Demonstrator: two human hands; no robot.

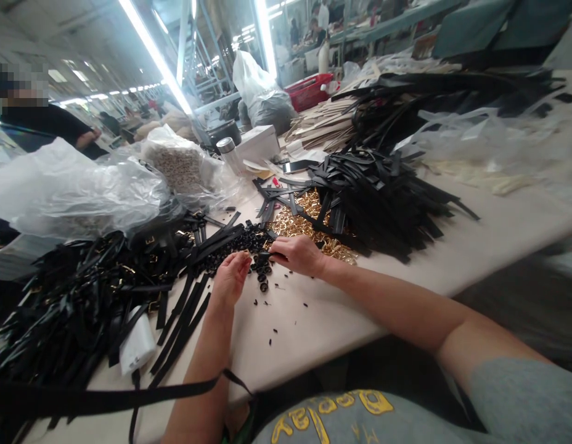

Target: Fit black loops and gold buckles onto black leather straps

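Observation:
My right hand point(299, 254) is closed on a short black strap point(277, 256), its end pointing toward my other hand. Facing it, my left hand point(231, 277) has its fingertips pinched together; a small gold glint shows there, too small to name. Both hands hover over small black loops point(262, 271) heaped on the table. Just beyond my right hand lies a pile of gold buckles point(298, 216). A big stack of black straps point(383, 203) sits to the right of the buckles. Several loose black straps point(182, 327) lie beside my left forearm.
At the left is a tangled heap of buckled black straps point(82, 296) with a white power bank point(138, 342) on it. Behind stand plastic bags point(175, 160), a metal flask point(228, 151) and a red basket point(309, 91). Another person point(45, 123) is at far left.

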